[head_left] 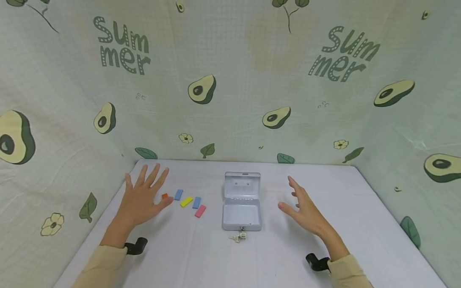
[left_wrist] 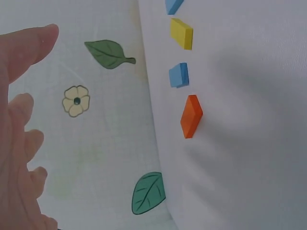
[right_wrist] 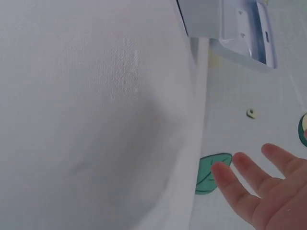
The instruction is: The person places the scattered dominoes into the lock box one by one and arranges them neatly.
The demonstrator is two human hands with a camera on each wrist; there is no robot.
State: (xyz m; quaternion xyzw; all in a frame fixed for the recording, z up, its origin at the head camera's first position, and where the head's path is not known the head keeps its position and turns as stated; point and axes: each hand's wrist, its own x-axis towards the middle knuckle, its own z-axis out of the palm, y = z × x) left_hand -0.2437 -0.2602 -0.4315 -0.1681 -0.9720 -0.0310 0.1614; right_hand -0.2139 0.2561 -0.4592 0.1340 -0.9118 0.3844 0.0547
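Two loosely spread hands [head_left: 142, 202] [head_left: 306, 212] hover near flat rectangular blocks [head_left: 186, 201] and a smooth, hinged box [head_left: 233, 228].

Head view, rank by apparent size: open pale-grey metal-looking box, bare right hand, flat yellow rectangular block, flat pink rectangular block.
1. Pale-grey box
2. Right hand
3. Yellow block and pink block: too alike to rank

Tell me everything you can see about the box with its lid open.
The box is rectangular, pale lilac-grey, apparently painted metal. It sits on the white table, its lid open on a hinge along the back, with two small fittings inside and a slot near the top edge. Small keys hang from or lie by its front; I can't tell which. Neither left hand nor right hand touches it.
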